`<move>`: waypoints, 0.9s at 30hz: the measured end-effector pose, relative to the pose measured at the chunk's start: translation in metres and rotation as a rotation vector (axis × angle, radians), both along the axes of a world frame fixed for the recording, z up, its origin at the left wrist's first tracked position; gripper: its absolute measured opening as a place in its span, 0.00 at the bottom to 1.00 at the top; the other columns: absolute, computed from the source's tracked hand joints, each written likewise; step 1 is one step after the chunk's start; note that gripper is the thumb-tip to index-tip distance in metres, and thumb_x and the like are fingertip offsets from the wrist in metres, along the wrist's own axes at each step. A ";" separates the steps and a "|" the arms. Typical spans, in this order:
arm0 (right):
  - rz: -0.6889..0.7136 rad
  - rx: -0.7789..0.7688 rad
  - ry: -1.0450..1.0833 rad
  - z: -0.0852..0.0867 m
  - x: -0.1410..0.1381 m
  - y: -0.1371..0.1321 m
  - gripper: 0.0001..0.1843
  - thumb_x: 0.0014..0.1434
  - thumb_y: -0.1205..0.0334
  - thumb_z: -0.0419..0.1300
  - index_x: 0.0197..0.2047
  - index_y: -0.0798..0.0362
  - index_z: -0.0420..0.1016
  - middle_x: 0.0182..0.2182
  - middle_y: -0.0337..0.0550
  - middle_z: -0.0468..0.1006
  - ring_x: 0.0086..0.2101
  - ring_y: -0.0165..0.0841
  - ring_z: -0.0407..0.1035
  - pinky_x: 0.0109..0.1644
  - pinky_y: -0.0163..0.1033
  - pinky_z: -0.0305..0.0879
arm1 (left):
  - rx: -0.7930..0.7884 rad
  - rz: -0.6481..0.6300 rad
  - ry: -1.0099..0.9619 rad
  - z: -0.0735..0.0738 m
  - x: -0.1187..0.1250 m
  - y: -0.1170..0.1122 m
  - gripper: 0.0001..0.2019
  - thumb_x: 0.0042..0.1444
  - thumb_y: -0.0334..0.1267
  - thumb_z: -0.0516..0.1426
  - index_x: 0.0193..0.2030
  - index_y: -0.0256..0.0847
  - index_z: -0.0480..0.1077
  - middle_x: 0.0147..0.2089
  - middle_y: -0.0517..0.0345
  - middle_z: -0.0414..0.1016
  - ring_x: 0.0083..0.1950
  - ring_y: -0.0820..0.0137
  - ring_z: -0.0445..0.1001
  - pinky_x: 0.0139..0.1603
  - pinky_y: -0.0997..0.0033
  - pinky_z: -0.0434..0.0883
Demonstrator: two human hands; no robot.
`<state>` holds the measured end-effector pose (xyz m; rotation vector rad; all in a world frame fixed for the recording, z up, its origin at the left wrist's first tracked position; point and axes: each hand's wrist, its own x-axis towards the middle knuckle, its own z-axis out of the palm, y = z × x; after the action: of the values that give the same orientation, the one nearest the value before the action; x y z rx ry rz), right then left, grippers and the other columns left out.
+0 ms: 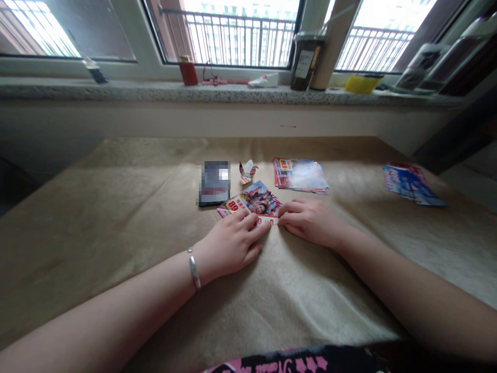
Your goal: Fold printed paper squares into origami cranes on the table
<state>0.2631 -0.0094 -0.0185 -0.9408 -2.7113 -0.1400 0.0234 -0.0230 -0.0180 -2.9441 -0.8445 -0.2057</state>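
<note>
A colourful printed flyer [261, 195] lies on the table at a slant, with a large red "89" near its left corner. My left hand [233, 242] rests flat across its near edge, fingers stretched out and slightly apart. At the right corner of the flyer is my right hand [312, 221], its fingers closed together on the paper's edge; the thumb is mostly hidden. Just beyond the flyer stands a small folded paper piece [247, 172] with pointed tips. To its left, a dark phone-like device [215, 182] with a blurred screen lies close to the flyer's left corner.
A stack of similar flyers [301, 175] lies beyond my right hand. Blue and red leaflets [413, 185] are fanned at the far right. The tan-covered table [163, 176] ends at the wall below a stone windowsill [135, 93], which holds a red container [188, 72] and a dark jar [306, 65].
</note>
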 end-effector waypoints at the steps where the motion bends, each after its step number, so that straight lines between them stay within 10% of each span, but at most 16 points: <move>1: -0.003 -0.007 0.001 0.001 0.001 0.000 0.11 0.61 0.66 0.53 0.37 0.51 0.77 0.40 0.43 0.78 0.38 0.32 0.69 0.39 0.36 0.62 | 0.000 0.000 0.002 0.000 0.000 0.000 0.23 0.63 0.44 0.48 0.62 0.38 0.58 0.52 0.47 0.67 0.54 0.58 0.62 0.57 0.56 0.63; 27: -0.043 -0.016 -0.037 0.007 0.022 0.005 0.10 0.57 0.67 0.55 0.32 0.49 0.78 0.30 0.39 0.78 0.30 0.30 0.69 0.33 0.35 0.58 | -0.016 -0.008 -0.015 -0.003 -0.002 0.001 0.23 0.63 0.44 0.48 0.62 0.39 0.58 0.53 0.48 0.67 0.56 0.58 0.62 0.57 0.56 0.62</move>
<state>0.2851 -0.0043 -0.0119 -1.0117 -2.7308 -0.1454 0.0215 -0.0223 -0.0212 -2.9652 -0.8405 -0.2231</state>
